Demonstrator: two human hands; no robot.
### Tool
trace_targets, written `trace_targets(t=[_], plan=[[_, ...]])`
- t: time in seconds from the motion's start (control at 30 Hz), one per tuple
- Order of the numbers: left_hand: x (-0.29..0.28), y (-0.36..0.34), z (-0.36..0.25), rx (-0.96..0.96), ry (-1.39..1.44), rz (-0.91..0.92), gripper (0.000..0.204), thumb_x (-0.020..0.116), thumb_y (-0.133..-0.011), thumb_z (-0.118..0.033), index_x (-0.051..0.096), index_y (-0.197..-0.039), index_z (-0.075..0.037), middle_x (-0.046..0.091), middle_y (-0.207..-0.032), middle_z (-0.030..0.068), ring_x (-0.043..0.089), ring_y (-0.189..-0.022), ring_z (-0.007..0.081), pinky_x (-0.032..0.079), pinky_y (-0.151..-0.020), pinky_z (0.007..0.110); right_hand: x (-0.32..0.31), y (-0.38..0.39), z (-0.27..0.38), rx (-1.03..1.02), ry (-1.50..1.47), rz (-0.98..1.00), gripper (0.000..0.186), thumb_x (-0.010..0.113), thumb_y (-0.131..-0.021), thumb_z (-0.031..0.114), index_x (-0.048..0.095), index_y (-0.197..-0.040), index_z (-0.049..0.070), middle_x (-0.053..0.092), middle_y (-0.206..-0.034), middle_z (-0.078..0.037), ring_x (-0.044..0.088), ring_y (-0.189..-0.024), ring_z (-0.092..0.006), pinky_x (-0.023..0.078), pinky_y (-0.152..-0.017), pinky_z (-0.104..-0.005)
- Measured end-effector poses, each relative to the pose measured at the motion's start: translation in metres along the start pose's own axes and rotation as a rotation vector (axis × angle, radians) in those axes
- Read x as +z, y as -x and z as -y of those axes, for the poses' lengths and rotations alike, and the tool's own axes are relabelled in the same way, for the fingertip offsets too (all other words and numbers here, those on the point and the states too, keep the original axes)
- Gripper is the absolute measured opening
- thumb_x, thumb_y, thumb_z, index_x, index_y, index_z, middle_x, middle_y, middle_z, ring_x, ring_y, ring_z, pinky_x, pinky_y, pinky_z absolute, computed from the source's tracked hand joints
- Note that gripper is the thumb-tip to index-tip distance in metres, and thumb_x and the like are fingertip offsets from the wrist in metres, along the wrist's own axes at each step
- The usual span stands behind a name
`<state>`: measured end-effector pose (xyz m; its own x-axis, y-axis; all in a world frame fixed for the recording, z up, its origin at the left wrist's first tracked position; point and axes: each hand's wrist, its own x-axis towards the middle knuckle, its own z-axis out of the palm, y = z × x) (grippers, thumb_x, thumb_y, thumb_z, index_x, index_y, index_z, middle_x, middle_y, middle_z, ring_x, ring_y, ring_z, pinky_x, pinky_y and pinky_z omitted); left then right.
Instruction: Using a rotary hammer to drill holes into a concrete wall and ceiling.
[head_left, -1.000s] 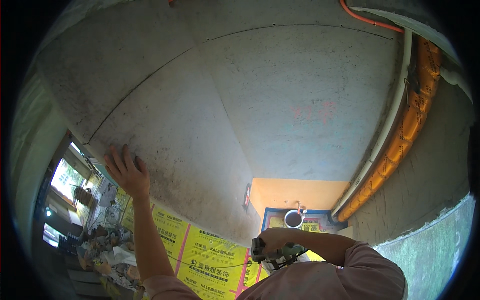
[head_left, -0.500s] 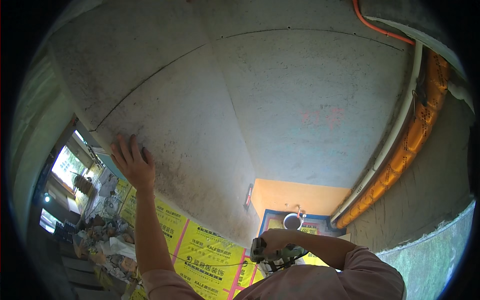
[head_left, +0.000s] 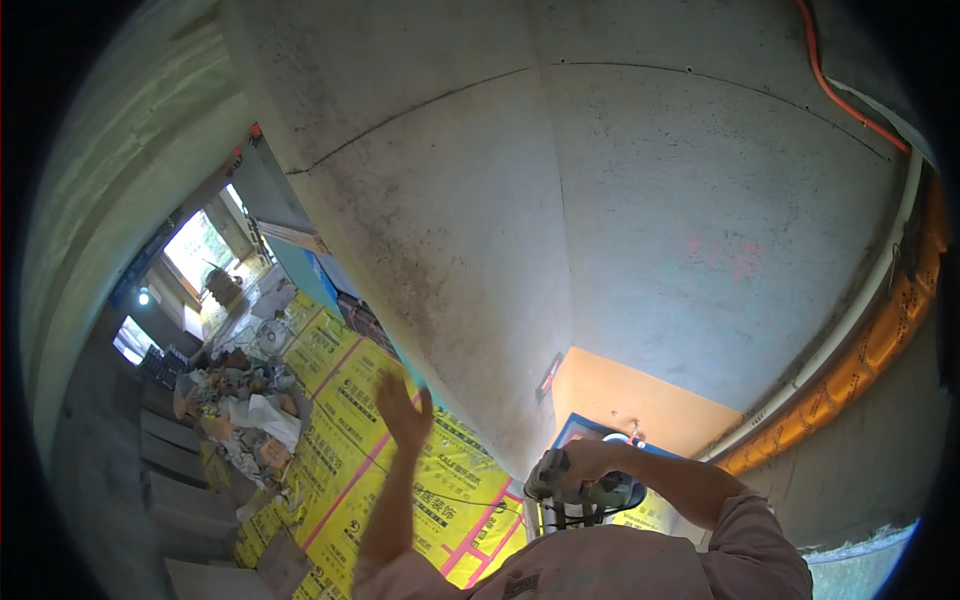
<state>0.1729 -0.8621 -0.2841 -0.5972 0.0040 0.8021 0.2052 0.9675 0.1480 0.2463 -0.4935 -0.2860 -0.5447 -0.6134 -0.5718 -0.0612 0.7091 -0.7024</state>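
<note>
My left hand (head_left: 405, 412) is raised in front of the yellow floor covering, fingers apart and slightly blurred, touching nothing. Close to my chest, my right hand (head_left: 588, 462) is closed over the top of a dark grey-green power tool (head_left: 545, 480); its exact kind is partly hidden by my hand. Thin silver bars show beneath the tool. Before me rises a bare grey plaster wall (head_left: 660, 190) with an inner corner, crossed by a dark drawn line (head_left: 420, 108) high up. Small dark holes dot that line.
A shiny orange wrapped pipe (head_left: 860, 360) and a white pipe (head_left: 845, 325) run down on the right. An orange hose (head_left: 820, 70) hangs above them. Yellow printed sheeting (head_left: 340, 440) covers the floor. Rubble and paper waste (head_left: 265, 415) lie piled at left. A bucket (head_left: 617, 438) stands by the orange-painted wall section.
My left hand has come off the wall and moved down and right. The view has turned left, showing more of the room there. My right hand stays on the power tool.
</note>
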Motion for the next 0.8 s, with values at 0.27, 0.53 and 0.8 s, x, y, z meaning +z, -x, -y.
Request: trace_targets(t=[0.27,0.53,0.8], plan=[[-0.008,0.349,-0.021,-0.487,0.605,1.749,0.077,0.070,-0.091,-0.059,0.056,-0.143,-0.004,0.065,-0.135,0.0214,0.060,-0.127,0.0339,0.049,-0.106,0.043,0.006,0.024,0.034,-0.033,-0.197,-0.184,0.028,0.072,-0.075,0.021,0.071,-0.089,-0.003,0.070,-0.070,-0.011,0.068,-0.060,-0.0194,0.055,-0.057,-0.0322],[0.019,0.141,-0.167,-0.703,1.688,0.819,0.054,0.060,-0.103,-0.030,0.044,-0.148,-0.003,0.044,-0.153,0.0164,0.044,-0.140,0.0325,0.038,-0.116,0.043,-0.042,0.187,0.122,-0.365,-0.368,-0.447,0.039,0.072,-0.083,0.018,0.068,-0.116,-0.003,0.073,-0.090,-0.008,0.067,-0.078,-0.0132,0.055,-0.075,-0.0323],[-0.046,-0.124,-0.225,-0.709,1.554,0.103,0.014,0.065,-0.090,-0.011,0.067,-0.095,0.001,0.067,-0.082,0.0060,0.064,-0.076,0.0169,0.051,-0.068,0.033,-0.074,0.266,0.156,-0.794,-0.682,-0.923,0.035,0.065,-0.081,-0.009,0.064,-0.115,-0.006,0.071,-0.092,-0.012,0.061,-0.060,-0.0124,0.050,-0.055,-0.0265]])
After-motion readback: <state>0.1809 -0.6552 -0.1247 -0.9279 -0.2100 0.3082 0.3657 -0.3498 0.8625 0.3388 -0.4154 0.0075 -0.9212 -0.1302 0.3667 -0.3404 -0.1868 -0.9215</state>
